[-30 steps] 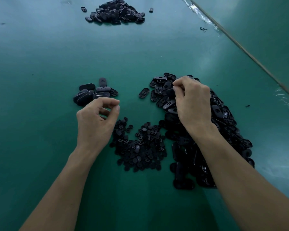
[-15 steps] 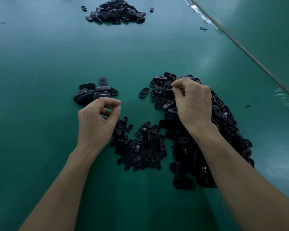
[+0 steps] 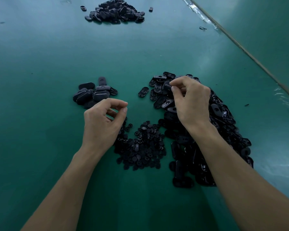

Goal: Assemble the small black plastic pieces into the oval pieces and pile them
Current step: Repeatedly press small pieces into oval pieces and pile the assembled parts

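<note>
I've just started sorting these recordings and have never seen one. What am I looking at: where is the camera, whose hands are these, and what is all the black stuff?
There is no machine here. A person works with two bare hands, and the picture comes from a camera worn on the head, looking forward and down. That is why the left hand and right hand reach in from the bottom.

The surface is a green table. On it lie a big heap of oval pieces on the right, a heap of small pieces in the middle, a small group of ovals on the left, and a far pile at the top.

The right hand pinches an oval piece at the big heap's far end. The left hand's thumb and forefinger meet; whether a small piece sits between them cannot be seen.
</note>
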The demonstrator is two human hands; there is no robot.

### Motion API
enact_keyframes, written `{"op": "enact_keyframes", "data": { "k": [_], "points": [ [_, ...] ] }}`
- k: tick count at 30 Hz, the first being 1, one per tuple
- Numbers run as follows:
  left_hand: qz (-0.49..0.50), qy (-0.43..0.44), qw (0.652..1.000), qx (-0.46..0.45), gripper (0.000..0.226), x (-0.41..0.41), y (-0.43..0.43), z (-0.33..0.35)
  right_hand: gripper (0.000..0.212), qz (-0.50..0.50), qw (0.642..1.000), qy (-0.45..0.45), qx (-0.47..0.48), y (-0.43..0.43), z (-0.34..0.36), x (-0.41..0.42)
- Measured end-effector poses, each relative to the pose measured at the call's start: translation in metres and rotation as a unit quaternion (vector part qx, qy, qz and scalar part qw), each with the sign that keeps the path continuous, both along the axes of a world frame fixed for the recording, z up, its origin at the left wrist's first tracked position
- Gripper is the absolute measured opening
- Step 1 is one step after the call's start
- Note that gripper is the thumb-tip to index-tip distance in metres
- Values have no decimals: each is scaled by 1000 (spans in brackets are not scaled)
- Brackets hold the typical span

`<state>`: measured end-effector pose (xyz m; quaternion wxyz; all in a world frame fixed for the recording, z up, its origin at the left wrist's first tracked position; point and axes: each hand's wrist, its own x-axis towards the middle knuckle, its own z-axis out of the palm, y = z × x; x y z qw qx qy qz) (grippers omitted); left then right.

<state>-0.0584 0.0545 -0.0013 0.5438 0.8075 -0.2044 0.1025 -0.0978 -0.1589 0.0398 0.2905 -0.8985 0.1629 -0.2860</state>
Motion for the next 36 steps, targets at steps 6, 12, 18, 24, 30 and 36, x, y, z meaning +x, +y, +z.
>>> {"op": "enact_keyframes", "data": {
  "k": [6, 12, 18, 24, 30, 36],
  "points": [
    [-4, 21, 999, -31, 28, -2, -2, 4, 23, 5, 997, 37, 65, 6, 9, 1],
    [-29, 96, 987, -123, 24, -2, -4, 7, 23, 231, 942, 138, 198, 35, 17, -5],
    [-54, 94, 984, -140, 19, 1, -1, 5, 22, 251, 937, 117, 212, 47, 16, -3],
    [-29, 107, 978, -178, 22, 4, -2, 3, 36, 217, 955, 192, 56, 52, 10, -3],
    [-7, 121, 967, -225, 16, 5, -2, 2, 33, 218, 917, 318, -102, 60, 3, -11],
    [-22, 123, 964, -236, 19, 4, -3, 3, 11, 218, 931, 289, -44, 60, 3, -10]
  ]
}}
